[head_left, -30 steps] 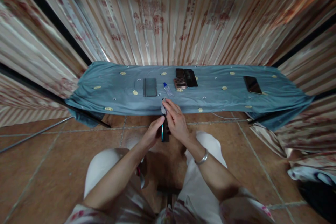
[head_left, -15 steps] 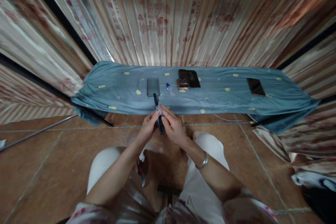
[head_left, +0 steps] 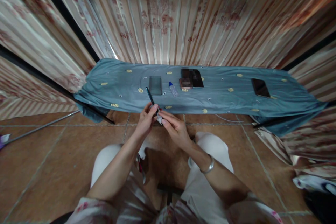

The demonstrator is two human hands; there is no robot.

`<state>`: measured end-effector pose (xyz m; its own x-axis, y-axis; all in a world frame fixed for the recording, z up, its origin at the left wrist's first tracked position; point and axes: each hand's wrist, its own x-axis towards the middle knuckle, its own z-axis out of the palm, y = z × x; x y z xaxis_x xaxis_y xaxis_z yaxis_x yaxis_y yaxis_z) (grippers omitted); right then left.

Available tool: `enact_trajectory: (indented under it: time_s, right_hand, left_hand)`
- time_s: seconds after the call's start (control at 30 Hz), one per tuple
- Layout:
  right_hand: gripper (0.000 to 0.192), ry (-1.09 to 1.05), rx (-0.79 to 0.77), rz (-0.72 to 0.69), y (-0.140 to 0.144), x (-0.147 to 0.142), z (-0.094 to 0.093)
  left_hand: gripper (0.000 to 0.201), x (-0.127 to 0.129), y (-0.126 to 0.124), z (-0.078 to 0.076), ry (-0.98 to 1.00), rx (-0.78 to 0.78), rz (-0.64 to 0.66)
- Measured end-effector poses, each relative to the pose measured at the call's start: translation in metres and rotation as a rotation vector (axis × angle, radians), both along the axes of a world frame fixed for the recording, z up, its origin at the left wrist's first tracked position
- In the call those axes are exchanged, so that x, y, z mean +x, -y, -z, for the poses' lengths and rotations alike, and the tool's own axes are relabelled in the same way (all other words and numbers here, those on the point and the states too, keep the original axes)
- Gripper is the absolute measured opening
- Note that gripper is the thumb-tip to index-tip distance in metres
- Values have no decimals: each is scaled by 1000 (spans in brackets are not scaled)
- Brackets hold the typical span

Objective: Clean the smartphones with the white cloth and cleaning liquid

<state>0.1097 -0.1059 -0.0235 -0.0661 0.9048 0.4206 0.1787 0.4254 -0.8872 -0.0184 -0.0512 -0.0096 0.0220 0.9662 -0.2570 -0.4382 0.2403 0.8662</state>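
Observation:
A slim dark phone [head_left: 149, 95] with a bluish edge is seen nearly edge-on, tilted with its upper end to the left. My left hand [head_left: 146, 120] is closed around its middle, thumb on the near side. A small white wipe [head_left: 159, 119] lies against the phone's lower end, pinched in the fingers of my right hand [head_left: 176, 127]. Both hands are just in front of the table's near edge. Beyond them on the cloth are a clear, flat rectangular case [head_left: 155, 85] and a small clear bottle [head_left: 173, 90] with a blue cap.
A blue patterned cloth [head_left: 220, 103] covers the narrow table. Dark flat items [head_left: 197, 78] lie at its back middle, partly pixelated. Another dark phone-like slab [head_left: 260, 88] rests at the right. Striped curtains [head_left: 162, 24] and black poles [head_left: 70, 21] surround the table.
The phone's upper end has swung to the left, so it leans more. My right hand and the wipe have moved down to its lower end. The view has shifted slightly.

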Motion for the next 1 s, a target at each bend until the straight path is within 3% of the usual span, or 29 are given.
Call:
enact_trajectory:
  time_s: [0.17,0.33,0.53,1.0]
  right_hand:
    - [28,26,45,45,1,-2,1]
    - [21,106,92,80,2,-3,-3]
    - [23,114,113,81,3,-4,-9]
    - [26,234,146,69,-5,3,8]
  left_hand:
    - [49,2,-5,5,52,10,-61]
    - [42,0,-9,7,116,-36,1]
    - [41,2,-5,-1,164,-199,75]
    - [40,-11,-7,-15,313,-211,47]
